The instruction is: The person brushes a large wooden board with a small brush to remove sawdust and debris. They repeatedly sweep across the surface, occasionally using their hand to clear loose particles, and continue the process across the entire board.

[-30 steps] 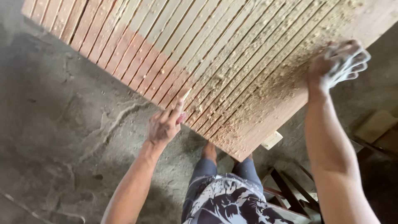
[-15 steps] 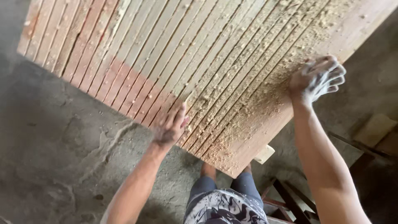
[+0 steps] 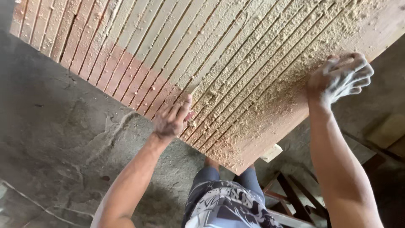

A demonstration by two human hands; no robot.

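Observation:
A wide row of thin wooden slats (image 3: 139, 55) packed side by side fills the upper view, their near ends reddish. Sawdust (image 3: 270, 80) lies thick over the right part. My left hand (image 3: 171, 119) is at the near ends, with its fingers pinched on the end of one pale slat (image 3: 211, 71) that stands slightly proud of the others. My right hand (image 3: 341, 78), white with dust, rests on the sawdust near the right edge of the row. Its fingers are bent and apart, and it holds nothing.
Below the slats is a rough grey concrete floor (image 3: 63, 139) streaked with sawdust. A small pale wood offcut (image 3: 272, 153) lies under the near corner. Dark wooden frame pieces (image 3: 295, 198) stand at lower right beside my legs (image 3: 228, 181).
My right hand swept down and left across the sawdust, then came back to the right edge. My left hand stayed at the slat ends, shifting only slightly.

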